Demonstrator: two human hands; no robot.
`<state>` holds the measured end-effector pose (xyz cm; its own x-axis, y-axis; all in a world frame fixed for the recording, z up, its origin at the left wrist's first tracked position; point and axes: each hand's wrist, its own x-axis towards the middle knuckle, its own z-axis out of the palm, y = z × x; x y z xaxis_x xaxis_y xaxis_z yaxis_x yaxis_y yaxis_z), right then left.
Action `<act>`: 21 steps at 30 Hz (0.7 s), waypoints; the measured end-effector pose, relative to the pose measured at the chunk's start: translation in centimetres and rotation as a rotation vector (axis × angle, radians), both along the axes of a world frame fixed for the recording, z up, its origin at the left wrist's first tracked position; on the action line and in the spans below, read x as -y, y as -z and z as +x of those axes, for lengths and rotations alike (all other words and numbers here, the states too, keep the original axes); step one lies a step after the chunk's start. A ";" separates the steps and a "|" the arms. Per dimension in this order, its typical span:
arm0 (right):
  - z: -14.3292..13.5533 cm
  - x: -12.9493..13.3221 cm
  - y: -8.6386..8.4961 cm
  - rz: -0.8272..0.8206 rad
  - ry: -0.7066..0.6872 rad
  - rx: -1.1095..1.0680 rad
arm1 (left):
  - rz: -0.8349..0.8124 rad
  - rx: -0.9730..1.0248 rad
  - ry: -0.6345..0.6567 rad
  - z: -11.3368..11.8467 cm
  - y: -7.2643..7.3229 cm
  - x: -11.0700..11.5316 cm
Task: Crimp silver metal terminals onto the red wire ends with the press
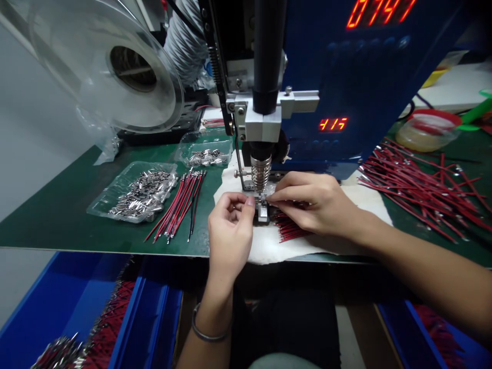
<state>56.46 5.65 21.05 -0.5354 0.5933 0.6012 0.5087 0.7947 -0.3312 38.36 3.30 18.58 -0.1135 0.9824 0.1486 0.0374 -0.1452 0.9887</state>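
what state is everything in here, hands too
left hand: fingers curled, thumb tip closed in
right hand: fingertips pinched at the fixture
upper display: lit red
lower display: lit red
near tray: open, heaped with metal pieces
far tray: open, partly filled
left wires: loosely bunched
right wires: tangled pile
left bin: open, wires inside
cloth: spread out

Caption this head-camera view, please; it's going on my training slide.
Two bare hands, left and right, work beneath a soldering-style machine, with red wires lying nearby.
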 end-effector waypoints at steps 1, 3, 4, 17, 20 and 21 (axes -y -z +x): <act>0.0 0.0 0.0 -0.001 0.000 0.001 | 0.002 0.000 -0.001 0.0 0.0 0.0; 0.0 0.0 0.0 0.003 -0.002 -0.001 | 0.006 -0.005 -0.001 0.0 0.0 0.0; 0.0 0.0 0.0 0.005 -0.003 -0.003 | 0.008 -0.010 0.000 0.0 0.0 0.0; -0.1 0.1 -0.1 0.025 -0.005 -0.019 | -0.011 -0.021 0.005 0.0 0.1 0.0; -0.1 0.1 -0.1 0.009 0.003 -0.006 | -0.002 -0.030 0.003 -0.1 0.2 -0.1; -0.1 0.1 -0.1 0.005 0.005 -0.002 | 0.000 -0.031 0.004 -0.2 0.2 -0.1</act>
<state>56.39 5.54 21.12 -0.5312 0.5928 0.6053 0.5116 0.7939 -0.3286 38.17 3.41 18.39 -0.1044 0.9828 0.1522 0.0679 -0.1456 0.9870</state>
